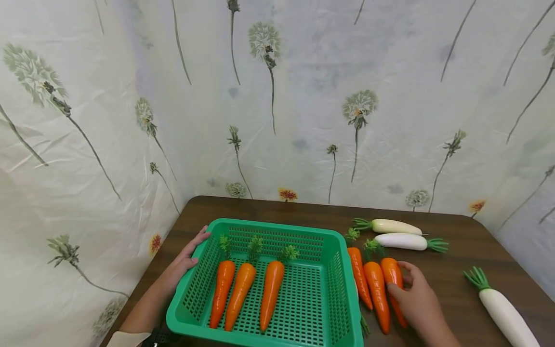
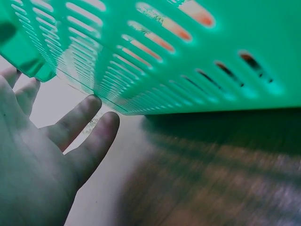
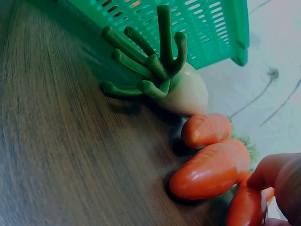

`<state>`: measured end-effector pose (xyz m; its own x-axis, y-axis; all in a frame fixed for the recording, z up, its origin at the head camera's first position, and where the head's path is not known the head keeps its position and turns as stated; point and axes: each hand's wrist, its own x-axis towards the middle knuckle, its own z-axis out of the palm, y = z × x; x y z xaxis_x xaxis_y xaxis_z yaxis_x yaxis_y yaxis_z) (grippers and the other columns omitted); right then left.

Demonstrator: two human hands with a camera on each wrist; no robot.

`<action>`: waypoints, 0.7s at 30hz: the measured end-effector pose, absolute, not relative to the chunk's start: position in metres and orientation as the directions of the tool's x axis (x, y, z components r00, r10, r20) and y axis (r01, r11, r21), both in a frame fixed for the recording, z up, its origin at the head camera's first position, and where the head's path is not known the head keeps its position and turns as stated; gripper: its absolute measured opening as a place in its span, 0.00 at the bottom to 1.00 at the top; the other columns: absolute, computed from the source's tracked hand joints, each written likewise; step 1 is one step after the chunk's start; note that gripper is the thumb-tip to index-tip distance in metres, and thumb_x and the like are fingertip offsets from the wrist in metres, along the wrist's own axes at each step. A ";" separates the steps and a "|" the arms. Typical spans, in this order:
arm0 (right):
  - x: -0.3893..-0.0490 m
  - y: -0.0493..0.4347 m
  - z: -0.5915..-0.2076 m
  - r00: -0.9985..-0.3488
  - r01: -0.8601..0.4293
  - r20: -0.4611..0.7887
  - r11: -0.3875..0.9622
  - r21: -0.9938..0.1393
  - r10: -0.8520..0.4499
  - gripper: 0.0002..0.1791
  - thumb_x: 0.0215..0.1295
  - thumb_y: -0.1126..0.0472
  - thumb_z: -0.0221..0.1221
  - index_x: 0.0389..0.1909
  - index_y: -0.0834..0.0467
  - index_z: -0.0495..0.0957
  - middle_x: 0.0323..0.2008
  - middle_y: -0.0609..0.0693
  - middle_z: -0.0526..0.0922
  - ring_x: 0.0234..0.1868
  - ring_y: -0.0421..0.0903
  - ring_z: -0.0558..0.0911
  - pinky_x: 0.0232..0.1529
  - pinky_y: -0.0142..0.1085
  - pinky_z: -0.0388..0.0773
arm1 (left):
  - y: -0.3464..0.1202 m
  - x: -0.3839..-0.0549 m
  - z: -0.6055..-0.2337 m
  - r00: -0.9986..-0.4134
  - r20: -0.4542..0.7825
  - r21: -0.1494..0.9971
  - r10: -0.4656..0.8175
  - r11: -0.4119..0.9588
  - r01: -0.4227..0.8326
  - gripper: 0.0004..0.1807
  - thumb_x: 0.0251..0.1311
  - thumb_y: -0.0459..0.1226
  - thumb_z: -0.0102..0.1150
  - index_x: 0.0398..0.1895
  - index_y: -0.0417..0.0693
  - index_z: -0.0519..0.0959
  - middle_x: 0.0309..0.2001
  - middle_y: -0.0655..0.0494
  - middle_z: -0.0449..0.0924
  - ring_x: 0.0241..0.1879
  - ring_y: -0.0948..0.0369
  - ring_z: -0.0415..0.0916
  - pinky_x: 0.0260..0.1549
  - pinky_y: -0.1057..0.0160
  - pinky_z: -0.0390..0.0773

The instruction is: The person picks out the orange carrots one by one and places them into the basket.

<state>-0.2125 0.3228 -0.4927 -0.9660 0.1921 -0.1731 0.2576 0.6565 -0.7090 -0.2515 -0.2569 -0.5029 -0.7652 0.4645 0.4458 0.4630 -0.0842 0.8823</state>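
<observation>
My left hand (image 1: pixel 184 262) touches the left side of a green plastic basket (image 1: pixel 352 289), its fingers extended along the wall in the left wrist view. Three orange carrots with leafy green tops, among them a carrot (image 1: pixel 271 294), lie inside the basket. To the right of it, my right hand (image 1: pixel 418 301) grips the rightmost carrot (image 1: pixel 391 271) of three on the table, thumb on one side and fingers on the other. The middle carrot (image 1: pixel 376 294) lies right beside it, and the left carrot (image 1: pixel 359 277) lies by the basket wall.
A white radish (image 3: pixel 186 92) with green stalks lies between basket and carrots, mostly hidden in the head view. Two more, a cream radish (image 1: pixel 396 226) and a white radish (image 1: pixel 401 241), lie behind. Another radish (image 1: pixel 507 313) is at the right of the dark wooden table (image 1: pixel 468 246).
</observation>
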 end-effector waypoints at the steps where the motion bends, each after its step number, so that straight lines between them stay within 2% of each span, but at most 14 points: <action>1: -0.212 0.322 -0.493 -0.966 0.257 -0.172 0.651 -0.714 0.194 0.44 0.72 0.49 0.60 0.81 0.62 0.52 0.69 0.77 0.68 0.60 0.67 0.80 0.41 0.43 0.82 | -0.257 -0.251 -0.503 -0.767 0.443 0.884 0.464 -0.082 0.460 0.33 0.71 0.26 0.32 0.80 0.28 0.50 0.81 0.79 0.44 0.78 0.80 0.44 0.69 0.77 0.54; 8: -0.211 0.321 -0.491 -0.962 0.273 -0.194 0.609 -0.745 0.194 0.46 0.72 0.48 0.61 0.81 0.63 0.50 0.70 0.78 0.65 0.62 0.67 0.78 0.40 0.43 0.82 | -0.257 -0.250 -0.502 -0.762 0.450 0.880 0.466 -0.083 0.468 0.34 0.71 0.26 0.32 0.81 0.31 0.51 0.81 0.79 0.44 0.78 0.80 0.43 0.69 0.78 0.53; 13: -0.210 0.321 -0.491 -0.962 0.269 -0.184 0.597 -0.755 0.201 0.47 0.72 0.47 0.61 0.81 0.63 0.50 0.70 0.77 0.66 0.60 0.66 0.79 0.40 0.42 0.82 | -0.256 -0.251 -0.501 -0.756 0.462 0.873 0.463 -0.089 0.479 0.34 0.71 0.26 0.32 0.81 0.32 0.53 0.81 0.79 0.45 0.78 0.81 0.43 0.68 0.78 0.52; 21: -0.209 0.321 -0.487 -0.964 0.256 -0.165 0.570 -0.781 0.206 0.46 0.73 0.46 0.60 0.82 0.61 0.50 0.69 0.76 0.67 0.62 0.66 0.79 0.38 0.39 0.81 | -0.255 -0.252 -0.501 -0.763 0.465 0.869 0.449 -0.065 0.491 0.33 0.70 0.25 0.33 0.79 0.25 0.51 0.81 0.78 0.46 0.78 0.80 0.44 0.69 0.79 0.51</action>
